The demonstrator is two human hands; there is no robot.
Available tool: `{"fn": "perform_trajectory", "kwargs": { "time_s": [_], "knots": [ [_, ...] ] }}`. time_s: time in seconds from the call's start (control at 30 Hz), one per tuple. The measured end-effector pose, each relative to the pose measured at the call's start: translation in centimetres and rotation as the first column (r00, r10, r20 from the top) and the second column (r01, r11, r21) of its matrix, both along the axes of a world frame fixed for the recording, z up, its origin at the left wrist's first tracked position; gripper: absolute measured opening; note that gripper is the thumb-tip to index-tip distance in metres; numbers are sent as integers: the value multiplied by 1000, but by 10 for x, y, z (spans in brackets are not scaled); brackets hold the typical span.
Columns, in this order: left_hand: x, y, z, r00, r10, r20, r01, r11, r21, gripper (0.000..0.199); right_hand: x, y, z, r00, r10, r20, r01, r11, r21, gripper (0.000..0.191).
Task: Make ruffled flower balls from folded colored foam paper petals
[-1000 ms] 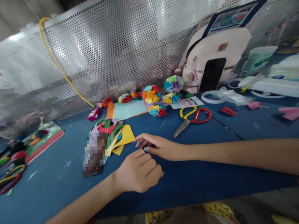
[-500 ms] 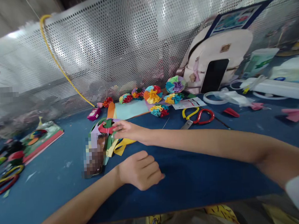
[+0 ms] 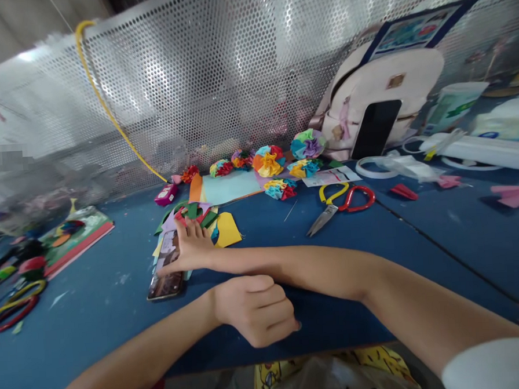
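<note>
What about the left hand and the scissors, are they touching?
Apart. The head view shows the left hand low in the picture, well short of the scissors, with the right forearm lying between them.

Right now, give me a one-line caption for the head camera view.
Right hand on cut coloured paper by a phone; left hand curled on the blue table.

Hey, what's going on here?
A person is at a blue-topped table, working with bare hands. The right hand is spread over a pile of cut coloured paper, just above a smartphone. The left hand lies curled on the tabletop nearer the person. Beyond them sit a row of colourful paper rosettes and a pair of scissors with red and yellow handles.
</note>
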State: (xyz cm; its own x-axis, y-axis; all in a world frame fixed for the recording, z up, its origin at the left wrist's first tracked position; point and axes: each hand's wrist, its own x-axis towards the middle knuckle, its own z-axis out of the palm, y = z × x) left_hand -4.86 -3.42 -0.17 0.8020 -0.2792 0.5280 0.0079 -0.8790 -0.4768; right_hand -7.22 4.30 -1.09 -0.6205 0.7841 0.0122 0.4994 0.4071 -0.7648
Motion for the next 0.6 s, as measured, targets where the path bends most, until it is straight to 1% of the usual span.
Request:
{"fn": "perform_trajectory", "kwargs": {
  "time_s": [0.07, 0.2, 0.33, 0.6],
  "knots": [
    [0, 0, 0, 1000, 13, 0, -13, 1000, 2, 29, -2, -1, -2, 1000, -10, 24, 10, 1000, 10, 147],
    [0, -2, 0, 1000, 25, -1, -25, 1000, -4, 29, -7, -2, -6, 998, -26, 58, 22, 997, 71, 149],
    [0, -3, -1, 1000, 25, 2, -24, 1000, -10, 31, -9, -1, -8, 997, -26, 79, 20, 997, 75, 149],
    [2, -2, 2, 1000, 14, 18, -14, 1000, -12, 32, -7, -4, -1, 995, -21, 92, 15, 998, 63, 146]
  ]
}}
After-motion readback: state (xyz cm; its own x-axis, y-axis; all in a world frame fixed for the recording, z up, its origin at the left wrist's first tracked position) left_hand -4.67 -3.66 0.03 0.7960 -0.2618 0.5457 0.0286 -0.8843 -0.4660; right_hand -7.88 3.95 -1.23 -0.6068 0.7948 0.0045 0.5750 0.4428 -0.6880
